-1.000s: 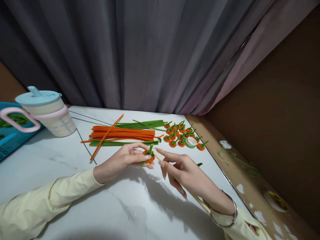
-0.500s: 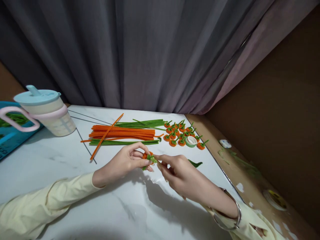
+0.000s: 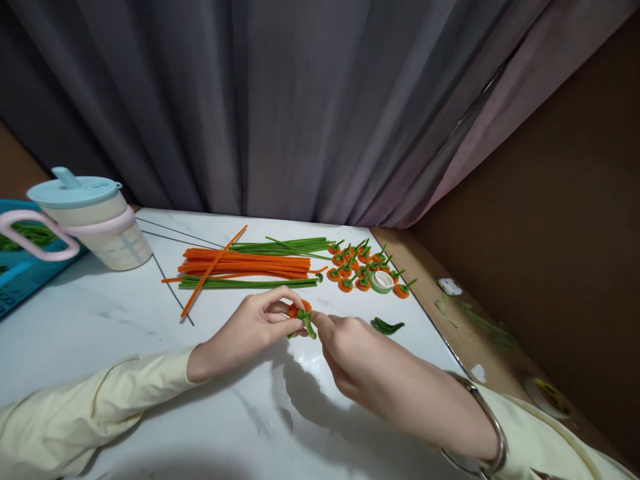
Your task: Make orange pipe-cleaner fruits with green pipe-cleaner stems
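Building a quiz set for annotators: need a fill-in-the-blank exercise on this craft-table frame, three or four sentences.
1. The left hand and right hand pinch a small orange pipe-cleaner pumpkin with a ____ stem.
2. The long orange pipe cleaners lie on the white marble-look table between two bundles of ____ pipe cleaners.
3. The roll of green tape lies among the finished small ____ pumpkins.
4. The clear cup with the pink handle has a pale ____ lid.

Missing words: green; green; orange; blue
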### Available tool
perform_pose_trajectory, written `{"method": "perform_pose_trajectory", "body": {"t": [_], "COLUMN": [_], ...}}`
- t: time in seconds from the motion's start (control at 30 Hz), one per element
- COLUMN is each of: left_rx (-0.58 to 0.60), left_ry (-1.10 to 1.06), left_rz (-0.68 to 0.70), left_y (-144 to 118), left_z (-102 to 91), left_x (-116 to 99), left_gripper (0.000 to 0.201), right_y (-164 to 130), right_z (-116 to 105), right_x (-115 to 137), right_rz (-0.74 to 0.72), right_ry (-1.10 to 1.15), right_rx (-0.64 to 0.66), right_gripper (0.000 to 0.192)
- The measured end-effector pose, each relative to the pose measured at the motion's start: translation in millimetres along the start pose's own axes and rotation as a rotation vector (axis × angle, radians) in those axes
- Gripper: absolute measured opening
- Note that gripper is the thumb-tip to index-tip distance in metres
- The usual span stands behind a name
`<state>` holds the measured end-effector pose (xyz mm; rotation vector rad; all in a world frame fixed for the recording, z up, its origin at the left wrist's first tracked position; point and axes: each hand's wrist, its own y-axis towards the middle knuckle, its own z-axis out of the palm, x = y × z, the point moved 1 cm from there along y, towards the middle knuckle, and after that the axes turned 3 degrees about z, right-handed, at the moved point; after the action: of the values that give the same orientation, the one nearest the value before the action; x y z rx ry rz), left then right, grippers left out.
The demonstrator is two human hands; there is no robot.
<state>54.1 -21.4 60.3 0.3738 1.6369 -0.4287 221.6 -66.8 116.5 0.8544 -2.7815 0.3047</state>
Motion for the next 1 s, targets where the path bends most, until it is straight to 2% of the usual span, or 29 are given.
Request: {"method": "perform_pose_trajectory", "body": {"t": [0.07,0.23,0.3,0.4,0.5,0.57,0.7,0.77,0.87,1.0], "left_rx": [-0.003,0.009,0.015,0.012,-0.005,0.002,0.046,0.061,0.068,0.069], "left_ry": [0.017,-0.010,-0.022,0.006,0.079,0.098,0.091,0.115,0.147,0.116], "left_rz": [-0.006,0.017,0.009,-0.002,0.052,0.084,0.071,0.067,0.076,0.052], "left_y": [-1,0,1,0,-2,-4,-6,-6,-6,-5], "left_z": [0.8,1.2,0.0,-2.1,-3.3,-3.1,-1.9,-1.5,-0.9,-0.3], "left_x": [0,-1,-1,2,4,4,0,-2,-4,-5], "left_gripper": [0.014,0.012,0.012,0.015,0.015,0.014,0.012,0.012,0.010,0.008], "right_y": [0,3,5,8,9,8,7,7,6,2], "right_z": [-2,1,4,5,4,4,6,6,4,10], "right_x": [0,7,5,-6,-15,-17,-14,-12,-11,-14], "right_rz": [-0.003,0.033,0.042,0.113,0.261,0.295,0.212,0.211,0.232,0.189], "right_ry": [0.017,-0.145,-0.138,0.095,0.406,0.500,0.444,0.443,0.460,0.380], "right_rx": [0.003,0.081,0.073,0.026,0.142,0.177,0.063,0.072,0.120,0.029], "right_gripper": [0.019,0.024,0.024,0.018,0.013,0.014,0.022,0.025,0.019,0.012]}}
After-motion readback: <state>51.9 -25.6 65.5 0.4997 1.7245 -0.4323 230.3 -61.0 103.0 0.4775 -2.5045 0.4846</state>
